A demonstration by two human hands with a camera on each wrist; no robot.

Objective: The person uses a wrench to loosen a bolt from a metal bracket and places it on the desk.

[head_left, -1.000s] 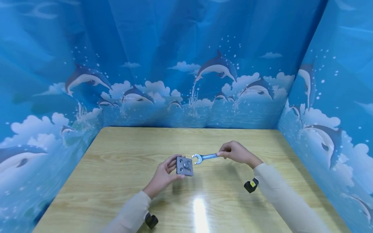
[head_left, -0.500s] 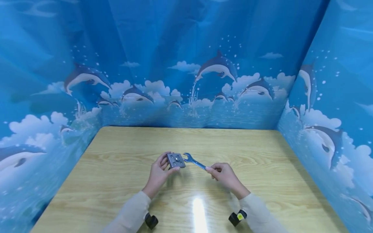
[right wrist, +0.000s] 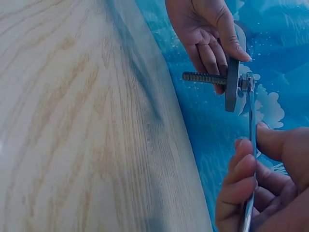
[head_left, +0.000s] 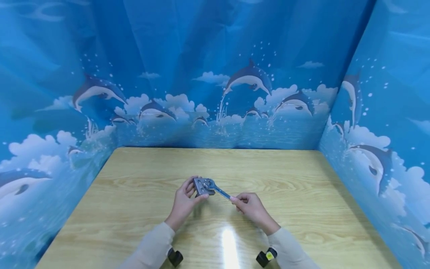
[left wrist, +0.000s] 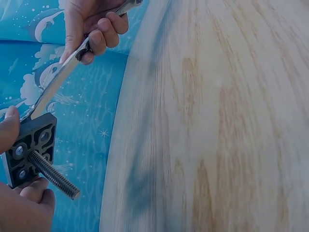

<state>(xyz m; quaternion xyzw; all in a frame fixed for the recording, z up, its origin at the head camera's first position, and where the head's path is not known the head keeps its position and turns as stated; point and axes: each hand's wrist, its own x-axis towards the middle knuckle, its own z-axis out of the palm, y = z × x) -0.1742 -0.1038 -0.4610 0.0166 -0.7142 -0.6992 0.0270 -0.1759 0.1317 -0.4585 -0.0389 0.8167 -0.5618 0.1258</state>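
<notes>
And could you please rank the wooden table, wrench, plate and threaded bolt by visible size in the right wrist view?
1. Wooden table, by far.
2. Wrench, long and thin, running to the bottom edge.
Unranked, both smaller: plate and threaded bolt. They look too alike, with the plate nearly edge-on.

you faced a light wood-grain table (head_left: 151, 164), creased blue sheeting (head_left: 201, 37) behind it and on both sides, printed with leaping dolphins (head_left: 250, 79), white clouds (head_left: 178, 101) and water (head_left: 174, 132). white glare streak (head_left: 230, 246) lay on the table near your side. back right corner (head_left: 364, 22) of the sheeting looked darker.
</notes>
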